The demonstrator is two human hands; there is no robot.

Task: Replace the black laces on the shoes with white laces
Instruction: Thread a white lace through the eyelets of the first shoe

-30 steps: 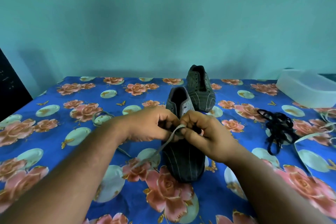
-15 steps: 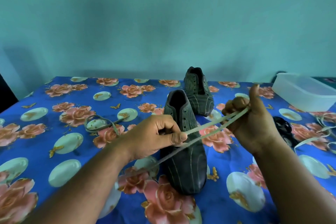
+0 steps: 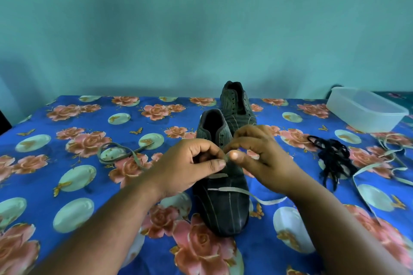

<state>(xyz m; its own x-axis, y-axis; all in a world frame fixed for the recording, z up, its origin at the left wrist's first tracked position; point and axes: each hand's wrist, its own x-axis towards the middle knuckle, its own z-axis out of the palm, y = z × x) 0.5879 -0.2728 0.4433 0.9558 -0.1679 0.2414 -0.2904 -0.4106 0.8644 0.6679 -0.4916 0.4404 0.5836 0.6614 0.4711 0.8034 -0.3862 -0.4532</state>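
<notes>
A dark striped shoe lies toe toward me on the flowered cloth, and its pair stands behind it. A white lace crosses the near shoe's lowest eyelets in two bars. One end trails right onto the cloth; the other loops away to the left. Over the eyelets, my left hand pinches a short bit of this lace between thumb and forefinger. My right hand meets it there with curled fingers, its thumb against the same bit. The hands hide the upper eyelets.
A heap of black laces lies to the right of the shoes. Beyond it, a second white lace is strewn near the table's right edge. A clear plastic box stands at the back right. A teal wall closes the far side.
My right hand drew the lace out taut to the right, then let that length drop and came back to the eyelets. My left hand stayed at the shoe.
</notes>
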